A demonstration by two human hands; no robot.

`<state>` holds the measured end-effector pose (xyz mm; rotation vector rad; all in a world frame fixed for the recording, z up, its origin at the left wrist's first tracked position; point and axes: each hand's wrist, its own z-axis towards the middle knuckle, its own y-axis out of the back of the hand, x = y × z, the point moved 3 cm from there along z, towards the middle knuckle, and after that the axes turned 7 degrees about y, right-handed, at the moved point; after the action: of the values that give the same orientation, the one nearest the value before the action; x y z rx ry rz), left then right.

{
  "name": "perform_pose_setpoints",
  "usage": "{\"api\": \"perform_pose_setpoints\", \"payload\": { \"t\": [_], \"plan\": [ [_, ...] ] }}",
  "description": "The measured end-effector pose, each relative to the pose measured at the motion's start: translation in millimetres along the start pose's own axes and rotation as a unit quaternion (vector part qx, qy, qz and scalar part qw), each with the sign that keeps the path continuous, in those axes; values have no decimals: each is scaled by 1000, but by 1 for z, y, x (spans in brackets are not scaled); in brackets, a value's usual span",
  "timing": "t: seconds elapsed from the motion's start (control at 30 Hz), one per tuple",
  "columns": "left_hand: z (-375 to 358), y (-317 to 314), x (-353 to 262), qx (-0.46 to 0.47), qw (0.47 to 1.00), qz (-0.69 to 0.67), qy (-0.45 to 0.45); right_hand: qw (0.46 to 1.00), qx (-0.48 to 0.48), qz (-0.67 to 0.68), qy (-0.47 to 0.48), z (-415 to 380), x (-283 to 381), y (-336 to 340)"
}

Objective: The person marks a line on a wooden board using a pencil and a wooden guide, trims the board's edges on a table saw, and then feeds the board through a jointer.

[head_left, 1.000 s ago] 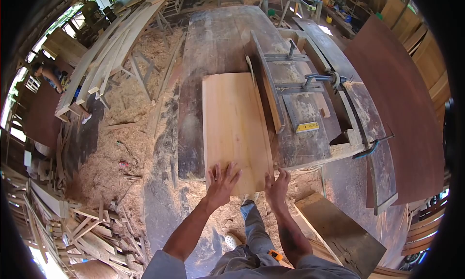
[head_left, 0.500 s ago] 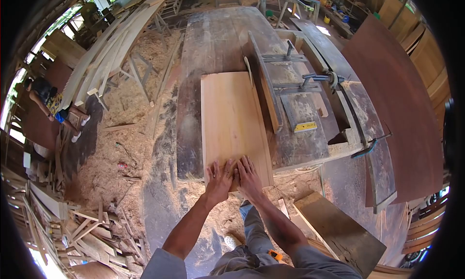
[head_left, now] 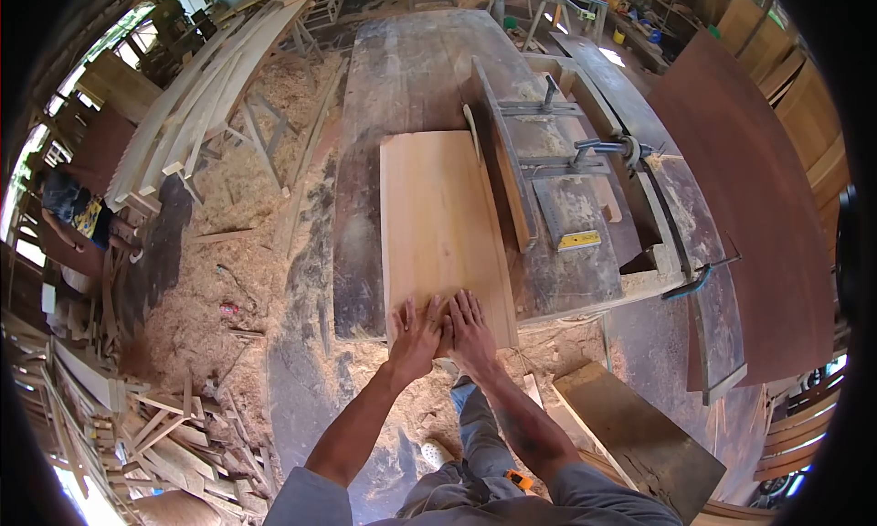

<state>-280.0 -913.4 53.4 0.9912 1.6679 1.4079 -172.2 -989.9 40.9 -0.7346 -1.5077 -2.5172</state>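
Board (head_left: 438,206) mostly on the surface (head_left: 402,78), near end overhanging
Your left fingers (head_left: 410,312) and right fingers (head_left: 467,308) lie flat, unclenched, there; the upright fence (head_left: 501,171) ahead and right of them

1 person (head_left: 77,208) near planks (head_left: 212,95), perhaps 1 red can (head_left: 228,308)

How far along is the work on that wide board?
Done, it seems: most of the wide board lies on the table, beside the upright plank. In hand: the left hand and right hand rest on its near end. Left: that end overhangs the table's near edge, so it is not fully on. Whether any cut is finished, I can't tell.
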Motion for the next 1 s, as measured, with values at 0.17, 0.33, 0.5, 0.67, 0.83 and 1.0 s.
{"api": "perform_pose_setpoints", "payload": {
  "t": [0.17,0.33,0.5,0.67,0.83,1.0],
  "plan": [
    [-5,0,-3,10,1000,16,-9,1000,-9,-10,3,-8,2,0],
    [-5,0,-3,1,1000,18,-11,1000,0,-10,3,-8,1,-3],
    [1,-6,0,0,1000,29,-8,1000,-2,-13,-5,-1,-1,-1],
    [6,-4,4,11,1000,25,-6,1000,4,-11,-5,3,-3,-2],
    [10,-8,6,6,999,35,-6,1000,8,-3,-8,6,-5,-5],
    [14,-3,8,7,999,38,-1,1000,2,-2,-2,9,-8,-8]
  ]
}}
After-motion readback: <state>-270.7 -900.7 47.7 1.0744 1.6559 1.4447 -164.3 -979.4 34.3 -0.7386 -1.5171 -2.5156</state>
